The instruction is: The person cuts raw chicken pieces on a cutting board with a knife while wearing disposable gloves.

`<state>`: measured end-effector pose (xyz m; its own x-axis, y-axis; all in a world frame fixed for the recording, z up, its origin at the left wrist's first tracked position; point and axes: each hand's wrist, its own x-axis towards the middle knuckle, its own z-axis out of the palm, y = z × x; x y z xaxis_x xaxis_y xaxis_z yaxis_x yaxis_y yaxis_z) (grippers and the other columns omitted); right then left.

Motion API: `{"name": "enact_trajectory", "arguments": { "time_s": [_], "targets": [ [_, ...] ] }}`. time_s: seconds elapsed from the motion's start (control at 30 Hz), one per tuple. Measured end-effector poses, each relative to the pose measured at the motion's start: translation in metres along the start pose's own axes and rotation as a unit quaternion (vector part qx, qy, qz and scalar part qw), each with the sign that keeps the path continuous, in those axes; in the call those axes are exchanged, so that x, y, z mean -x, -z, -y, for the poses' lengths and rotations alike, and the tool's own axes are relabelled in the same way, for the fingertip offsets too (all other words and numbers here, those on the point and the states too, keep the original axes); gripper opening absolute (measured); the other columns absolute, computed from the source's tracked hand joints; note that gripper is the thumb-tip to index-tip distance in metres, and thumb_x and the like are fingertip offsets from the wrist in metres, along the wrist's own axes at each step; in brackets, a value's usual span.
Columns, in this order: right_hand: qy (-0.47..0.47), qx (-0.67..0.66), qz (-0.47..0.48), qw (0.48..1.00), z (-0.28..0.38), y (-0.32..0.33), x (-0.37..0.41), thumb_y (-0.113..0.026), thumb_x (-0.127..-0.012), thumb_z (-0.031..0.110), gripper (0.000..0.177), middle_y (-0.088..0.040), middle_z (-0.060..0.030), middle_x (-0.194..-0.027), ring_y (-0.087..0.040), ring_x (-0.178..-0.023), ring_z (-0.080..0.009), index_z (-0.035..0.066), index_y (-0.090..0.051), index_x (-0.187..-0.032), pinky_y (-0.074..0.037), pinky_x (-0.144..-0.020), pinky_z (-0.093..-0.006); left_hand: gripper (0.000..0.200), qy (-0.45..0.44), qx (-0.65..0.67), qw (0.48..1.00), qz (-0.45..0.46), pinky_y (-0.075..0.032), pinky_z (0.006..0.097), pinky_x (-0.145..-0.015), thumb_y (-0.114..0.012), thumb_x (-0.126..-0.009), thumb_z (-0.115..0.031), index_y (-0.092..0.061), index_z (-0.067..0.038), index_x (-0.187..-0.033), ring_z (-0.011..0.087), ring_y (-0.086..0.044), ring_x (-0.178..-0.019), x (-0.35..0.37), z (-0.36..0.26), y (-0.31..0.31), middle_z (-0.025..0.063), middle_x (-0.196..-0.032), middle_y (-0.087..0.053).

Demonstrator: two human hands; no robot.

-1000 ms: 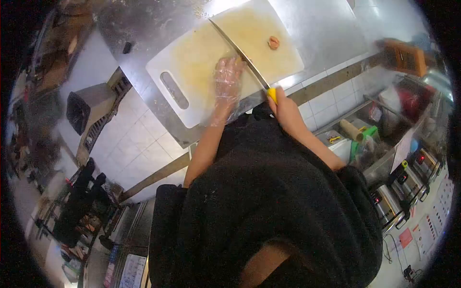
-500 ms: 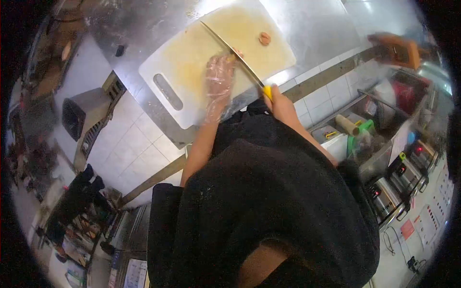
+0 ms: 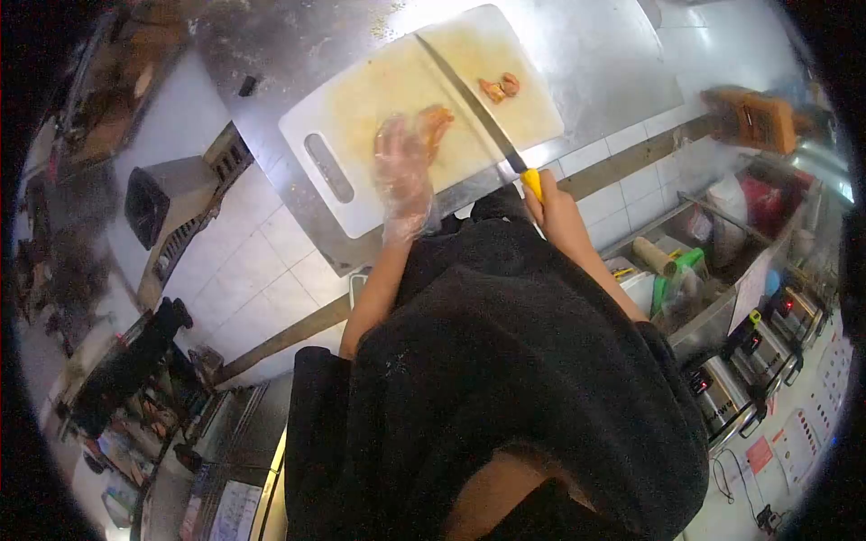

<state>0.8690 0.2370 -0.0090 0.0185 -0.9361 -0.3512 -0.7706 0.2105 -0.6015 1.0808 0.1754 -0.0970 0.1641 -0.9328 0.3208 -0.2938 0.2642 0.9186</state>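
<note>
Right hand point(image 3: 557, 213): closed around the yellow handle of the knife point(image 3: 487, 113), at the near edge of the board.
Knife: blade lies slantwise across the cutting board point(image 3: 354, 104), pointing away.
Left hand point(image 3: 401, 167): in a clear glove, fingertips on the orange food piece point(image 3: 434, 121); whether it pinches or only presses, I cannot tell.
Orange food piece: on the board, left of the blade.
Small pieces point(image 3: 501, 87): on the board, right of the blade.
Steel counter point(image 3: 595, 54): under the board.
</note>
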Motion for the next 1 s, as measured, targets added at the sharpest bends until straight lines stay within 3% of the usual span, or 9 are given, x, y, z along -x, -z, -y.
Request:
{"name": "enact_trajectory", "arguments": {
  "time_s": [0.2, 0.3, 0.5, 0.6, 0.7, 0.8, 0.9, 0.97, 1.0],
  "targets": [
    [0.007, 0.007, 0.044, 0.999, 0.016, -0.013, 0.004, -0.049, -0.089, 0.026, 0.025, -0.057, -0.0263, -0.069, -0.056, -0.066, -0.0443, 0.005, -0.038, -0.098, -0.042, -0.055, -0.0506, 0.033, 0.071, -0.057, 0.996, -0.01, -0.038, 0.0427, -0.091, -0.044, -0.09, -0.017, -0.048, -0.002, -0.118, 0.0267, -0.048, -0.11, -0.004, -0.013, 0.015, 0.0131, -0.12, -0.051],
    [0.014, 0.013, 0.051, 0.999, 0.016, -0.015, 0.005, -0.048, -0.089, 0.027, 0.026, -0.057, -0.0258, -0.067, -0.056, -0.064, -0.0436, 0.005, -0.037, -0.098, -0.043, -0.053, -0.0509, 0.037, -0.142, -0.377, 0.892, 0.206, -0.03, 0.042, -0.1, -0.048, -0.086, -0.01, -0.047, -0.006, -0.123, 0.0261, -0.04, -0.118, -0.01, -0.016, 0.014, 0.0135, -0.127, -0.044],
    [0.0, -0.001, 0.042, 0.999, 0.008, -0.007, 0.005, -0.049, -0.089, 0.025, 0.024, -0.056, -0.0261, -0.067, -0.056, -0.065, -0.0444, 0.005, -0.039, -0.096, -0.041, -0.054, -0.0501, 0.037, -0.132, -0.398, 0.894, 0.157, -0.04, 0.0411, -0.088, -0.05, -0.084, -0.014, -0.048, -0.004, -0.12, 0.0324, -0.05, -0.105, -0.008, -0.028, -0.001, 0.0175, -0.113, -0.052],
    [-0.005, -0.011, 0.02, 1.0, 0.005, -0.002, 0.002, -0.049, -0.089, 0.024, 0.024, -0.056, -0.0267, -0.068, -0.055, -0.067, -0.0451, 0.004, -0.039, -0.096, -0.04, -0.054, -0.049, 0.039, 0.111, -0.278, 0.916, 0.267, -0.042, 0.0412, -0.084, -0.05, -0.083, -0.012, -0.047, -0.003, -0.121, 0.0335, -0.05, -0.103, -0.034, -0.046, 0.0, 0.0176, -0.113, -0.053],
    [-0.01, -0.029, 0.009, 0.999, 0.005, 0.009, 0.001, -0.049, -0.089, 0.026, 0.024, -0.056, -0.0267, -0.069, -0.055, -0.068, -0.0455, 0.004, -0.04, -0.096, -0.041, -0.055, -0.0484, 0.037, -0.057, -0.325, 0.913, 0.239, -0.044, 0.0374, -0.085, -0.048, -0.084, -0.011, -0.047, -0.002, -0.12, 0.0308, -0.053, -0.103, -0.018, -0.005, 0.001, 0.0173, -0.116, -0.053],
    [-0.023, -0.031, 0.009, 0.999, 0.005, 0.015, -0.001, -0.049, -0.089, 0.027, 0.025, -0.057, -0.0266, -0.071, -0.055, -0.07, -0.0449, 0.004, -0.041, -0.095, -0.042, -0.056, -0.0494, 0.035, -0.021, -0.081, 0.936, 0.343, -0.041, 0.0347, -0.091, -0.047, -0.085, -0.01, -0.047, 0.0, -0.119, 0.0272, -0.053, -0.105, -0.048, -0.009, 0.018, 0.0146, -0.123, -0.05],
    [-0.031, -0.053, 0.004, 0.998, 0.004, 0.018, 0.002, -0.049, -0.089, 0.027, 0.025, -0.057, -0.0266, -0.07, -0.055, -0.07, -0.045, 0.004, -0.041, -0.095, -0.042, -0.056, -0.0491, 0.033, 0.29, 0.174, 0.868, 0.364, -0.043, 0.0317, -0.088, -0.047, -0.09, -0.026, -0.054, -0.001, -0.111, 0.0215, -0.055, -0.102, -0.08, -0.027, 0.038, 0.0092, -0.115, -0.056],
    [-0.033, -0.061, 0.0, 0.998, -0.001, 0.016, 0.002, -0.049, -0.089, 0.027, 0.025, -0.057, -0.0267, -0.07, -0.055, -0.07, -0.0451, 0.004, -0.041, -0.095, -0.041, -0.055, -0.0489, 0.04, 0.217, 0.16, 0.895, 0.356, -0.046, 0.0306, -0.084, -0.047, -0.09, -0.03, -0.048, -0.001, -0.117, 0.0208, -0.054, -0.101, -0.079, -0.035, 0.052, 0.0108, -0.118, -0.052],
    [-0.034, -0.062, -0.001, 0.997, -0.001, 0.017, 0.002, -0.049, -0.089, 0.027, 0.025, -0.057, -0.0267, -0.07, -0.055, -0.07, -0.0451, 0.004, -0.041, -0.094, -0.041, -0.055, -0.0489, 0.04, 0.319, 0.195, 0.866, 0.333, -0.047, 0.0333, -0.085, -0.046, -0.09, -0.028, -0.047, 0.001, -0.117, 0.025, -0.055, -0.101, -0.078, -0.032, 0.055, 0.0146, -0.119, -0.05]
  ]
}}
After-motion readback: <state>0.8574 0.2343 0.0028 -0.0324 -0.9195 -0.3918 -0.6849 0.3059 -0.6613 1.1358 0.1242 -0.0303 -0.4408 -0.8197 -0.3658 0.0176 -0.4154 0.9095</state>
